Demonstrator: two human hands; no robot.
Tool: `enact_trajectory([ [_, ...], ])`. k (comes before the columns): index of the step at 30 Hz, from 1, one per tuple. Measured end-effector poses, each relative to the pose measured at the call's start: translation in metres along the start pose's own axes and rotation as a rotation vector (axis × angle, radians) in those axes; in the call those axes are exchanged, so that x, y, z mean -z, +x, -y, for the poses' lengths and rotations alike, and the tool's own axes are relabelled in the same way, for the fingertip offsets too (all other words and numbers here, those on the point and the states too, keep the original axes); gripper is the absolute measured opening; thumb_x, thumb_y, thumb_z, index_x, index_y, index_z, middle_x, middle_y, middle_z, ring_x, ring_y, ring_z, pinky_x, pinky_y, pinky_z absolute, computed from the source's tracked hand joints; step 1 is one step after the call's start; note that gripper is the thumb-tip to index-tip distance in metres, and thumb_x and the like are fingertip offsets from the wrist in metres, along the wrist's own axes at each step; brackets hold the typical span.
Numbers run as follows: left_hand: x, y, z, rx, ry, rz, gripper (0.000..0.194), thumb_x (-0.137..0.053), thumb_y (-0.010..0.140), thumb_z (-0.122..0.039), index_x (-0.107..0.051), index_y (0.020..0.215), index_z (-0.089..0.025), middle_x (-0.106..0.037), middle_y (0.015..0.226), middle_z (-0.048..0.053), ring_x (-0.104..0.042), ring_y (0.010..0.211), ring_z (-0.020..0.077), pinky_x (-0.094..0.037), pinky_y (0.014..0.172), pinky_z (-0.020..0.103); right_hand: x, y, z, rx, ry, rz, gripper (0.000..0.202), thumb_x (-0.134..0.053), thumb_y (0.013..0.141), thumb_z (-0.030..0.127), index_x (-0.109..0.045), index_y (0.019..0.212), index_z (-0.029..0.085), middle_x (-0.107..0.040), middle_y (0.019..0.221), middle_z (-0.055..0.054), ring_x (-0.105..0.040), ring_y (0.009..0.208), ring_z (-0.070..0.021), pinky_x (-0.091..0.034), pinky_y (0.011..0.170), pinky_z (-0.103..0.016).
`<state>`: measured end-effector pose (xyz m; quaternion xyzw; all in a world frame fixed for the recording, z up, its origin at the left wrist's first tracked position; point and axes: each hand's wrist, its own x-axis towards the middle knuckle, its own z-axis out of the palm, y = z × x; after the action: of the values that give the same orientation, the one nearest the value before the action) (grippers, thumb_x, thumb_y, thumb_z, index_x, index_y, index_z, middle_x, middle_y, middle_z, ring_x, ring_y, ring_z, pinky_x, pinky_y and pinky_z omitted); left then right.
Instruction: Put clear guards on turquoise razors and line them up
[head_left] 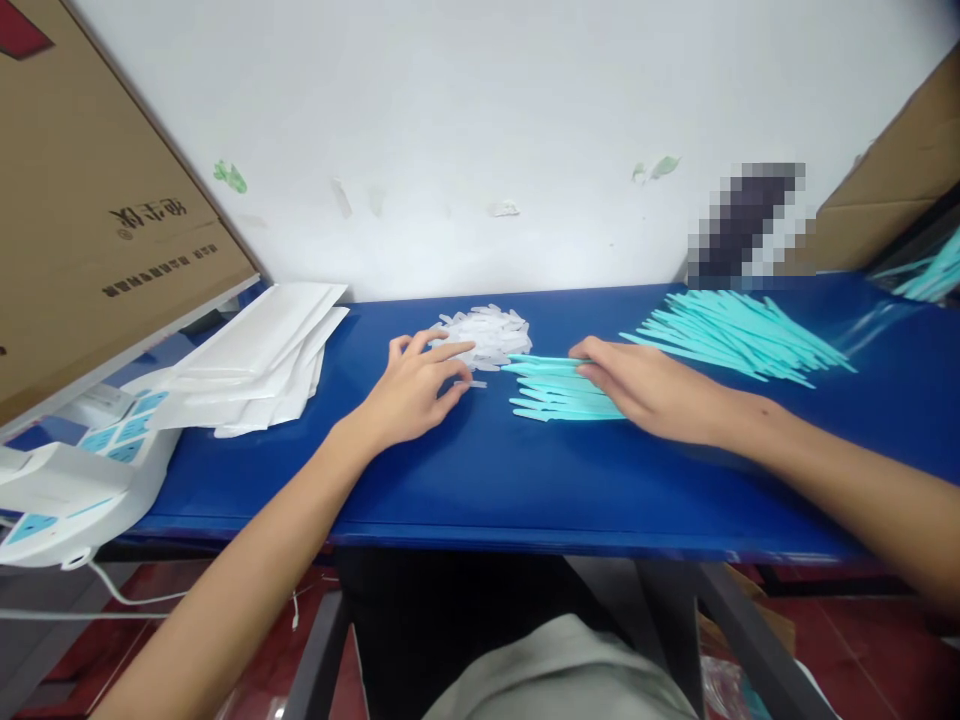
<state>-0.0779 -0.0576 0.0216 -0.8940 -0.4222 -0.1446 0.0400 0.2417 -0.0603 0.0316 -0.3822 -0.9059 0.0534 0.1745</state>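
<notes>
Glossy blue tabletop (450, 470); right hand (652, 385) touches slim turquoise sticks (562, 400).

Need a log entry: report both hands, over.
Left hand at translucent pieces. Right hand pinching teal stick. Larger teal pile beyond right wrist.

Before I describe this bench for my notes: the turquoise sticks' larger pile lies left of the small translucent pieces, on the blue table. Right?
Not quite: the head view shows the larger pile of turquoise sticks right of the small translucent pieces, on the blue table.
</notes>
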Motion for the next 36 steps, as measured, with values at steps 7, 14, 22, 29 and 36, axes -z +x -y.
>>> enact_trajectory([
  [7,-0.012,0.017,0.001,-0.135,-0.028,0.02,0.022,-0.049,0.104,-0.026,-0.07,0.103,-0.021,-0.066,0.14,0.007,-0.047,0.136,0.0346,-0.028,0.106,0.058,-0.009,0.001,0.0,-0.039,-0.065,-0.138,0.032,-0.032,0.106,0.035,-0.058,0.115,0.019,-0.071,0.094,-0.009,-0.065,0.078,-0.024,-0.043,0.069,-0.033],
  [14,0.0,-0.02,-0.021,-0.075,-0.131,0.043,0.023,-0.049,0.104,-0.024,-0.072,0.105,-0.02,-0.073,0.125,0.007,-0.065,0.115,0.025,-0.045,0.1,0.046,-0.016,0.002,0.009,-0.042,-0.047,-0.073,0.032,-0.037,0.105,0.039,-0.061,0.11,0.02,-0.073,0.095,-0.007,-0.067,0.078,-0.0221,-0.041,0.065,-0.031],
  [22,-0.002,-0.057,-0.052,0.039,-0.363,-0.065,0.023,-0.057,0.102,-0.031,-0.077,0.109,-0.023,-0.073,0.127,0.005,-0.07,0.109,0.0225,-0.058,0.095,0.039,-0.012,0.0,0.023,-0.082,0.074,-0.185,0.03,-0.061,0.089,0.048,-0.061,0.098,0.02,-0.066,0.081,-0.004,-0.056,0.065,-0.0186,-0.037,0.06,-0.03],
  [29,-0.002,-0.057,-0.052,0.091,-0.44,0.004,0.023,-0.055,0.102,-0.029,-0.077,0.105,-0.025,-0.063,0.138,0.006,-0.07,0.097,0.0183,-0.059,0.09,0.036,-0.015,0.0,0.033,-0.01,0.194,-0.125,0.028,-0.042,0.104,0.04,-0.059,0.096,0.02,-0.065,0.084,-0.005,-0.057,0.073,-0.0183,-0.04,0.068,-0.03],
  [36,0.006,-0.057,-0.059,0.09,-0.378,0.028,0.011,-0.057,0.095,-0.025,-0.067,0.092,-0.022,-0.058,0.141,0.007,-0.058,0.126,0.0268,-0.054,0.104,0.044,-0.02,0.001,0.036,0.011,0.221,-0.042,0.035,-0.036,0.107,0.039,-0.062,0.094,0.019,-0.067,0.088,-0.007,-0.059,0.078,-0.02,-0.042,0.073,-0.032],
])
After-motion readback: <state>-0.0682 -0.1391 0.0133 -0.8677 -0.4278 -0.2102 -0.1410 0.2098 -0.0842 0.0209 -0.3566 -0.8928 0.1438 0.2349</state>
